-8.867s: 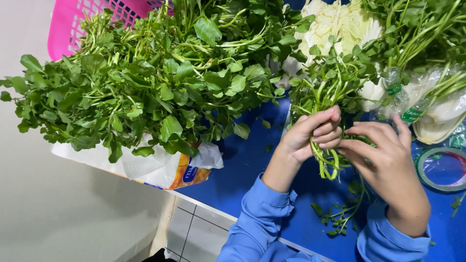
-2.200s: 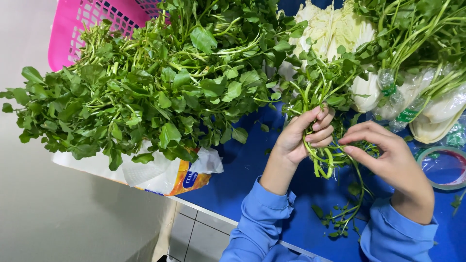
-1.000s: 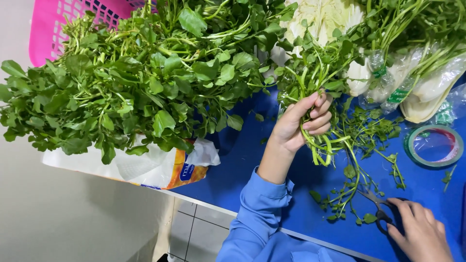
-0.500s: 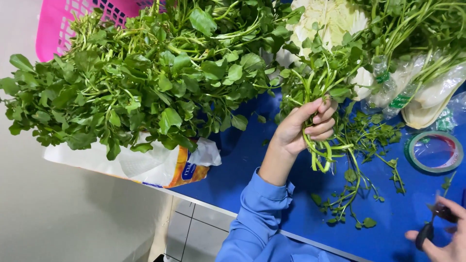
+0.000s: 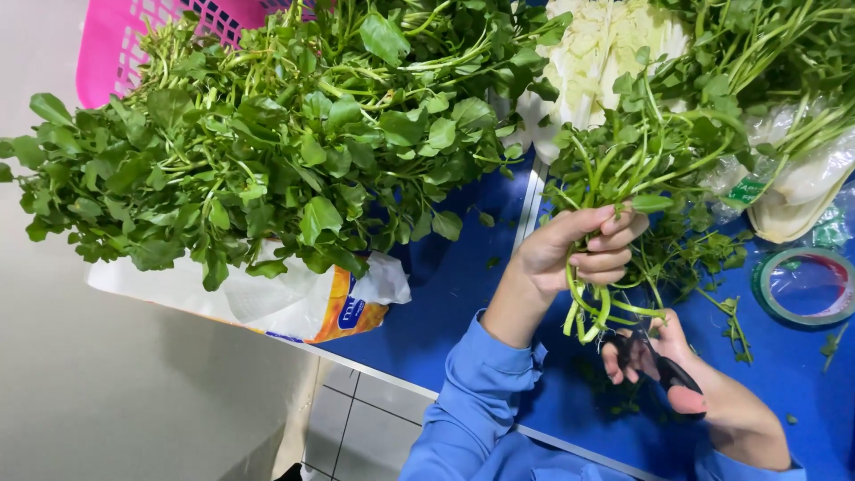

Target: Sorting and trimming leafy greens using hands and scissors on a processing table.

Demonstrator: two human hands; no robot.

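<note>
The left hand is closed tight round a bunch of green stems, leaves up and away from the person, cut ends hanging below the fist. Just under those ends the right hand grips black scissors, fingers through the handles and blades pointed at the stem bottoms; whether the blades are apart I cannot tell. Both hands work over the blue bench, near its front edge, with blue sleeves reaching in from below. Loose sprigs lie scattered on the bench just right of the bunch, and a few small trimmings sit by the scissors. Further right, close to the bench's right edge, rests a roll of tape. Behind the bunch, toward the back, lies a pale cabbage and more greens in clear wrap. To the left a big heap of leafy greens spreads over a white and orange bag at the bench's left front corner, and a pink basket sits behind it. Judging by that heap, only this one bunch is being trimmed, and most of the greens look untouched
</note>
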